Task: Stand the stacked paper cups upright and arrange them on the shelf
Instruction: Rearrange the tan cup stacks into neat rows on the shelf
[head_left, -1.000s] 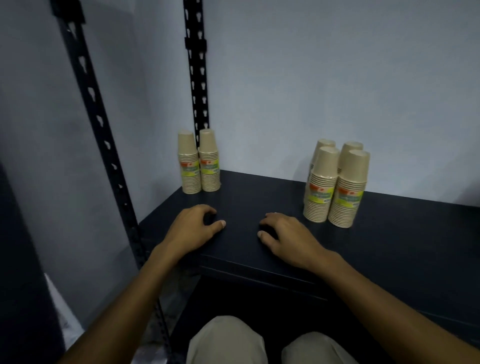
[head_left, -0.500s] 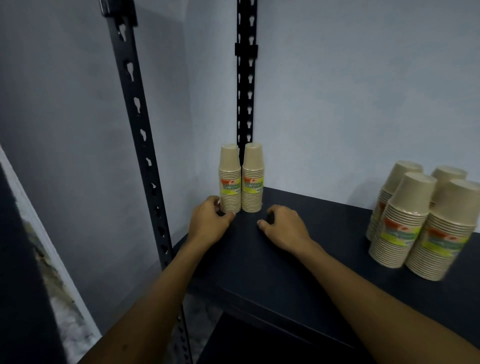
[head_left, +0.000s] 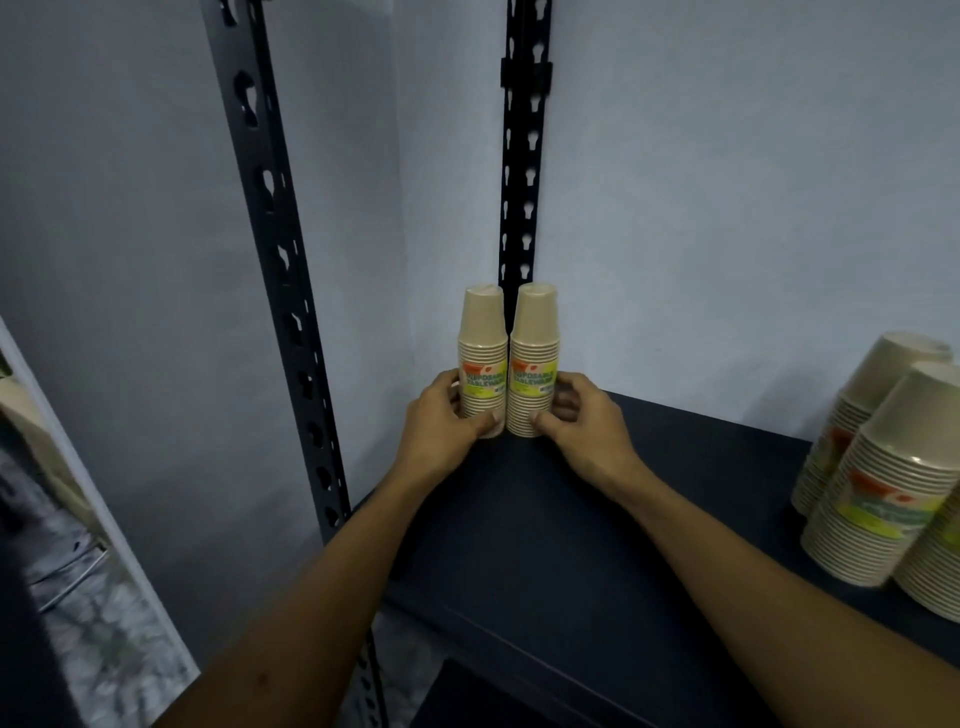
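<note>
Head cam, one view. Dark shelf (head_left: 519, 545) w/ two upright cup stacks at its back-left corner, rims down, side by side and touching: left stack (head_left: 483, 358) and right stack (head_left: 535, 358), both tan paper, each w/ a yellow/green/orange label band approx. mid-height. Both stand directly in front of the black slotted rear post (head_left: 522, 171); a second slotted post (head_left: 270, 218) runs along the shelf's left edge, nearer the camera. Left hand (head_left: 441, 431) wraps the lower part of the left stack from its outer side, fingers curled behind it, thumb across the front near the base. Right hand (head_left: 582, 421) does the same on the right stack: thumb on the front low down, fingers curled round the outer side. Both stacks vertical, bases on the shelf as far as can be seen; hands cover the lowest rims in part. At the shelf's right edge, well apart from the held pair, a group of more stacks (head_left: 883, 488), same cups and labels, rims down, packed close together and partly cut off by the frame; exact count can't be told. Grey wall (head_left: 727, 208) behind and to the left.
</note>
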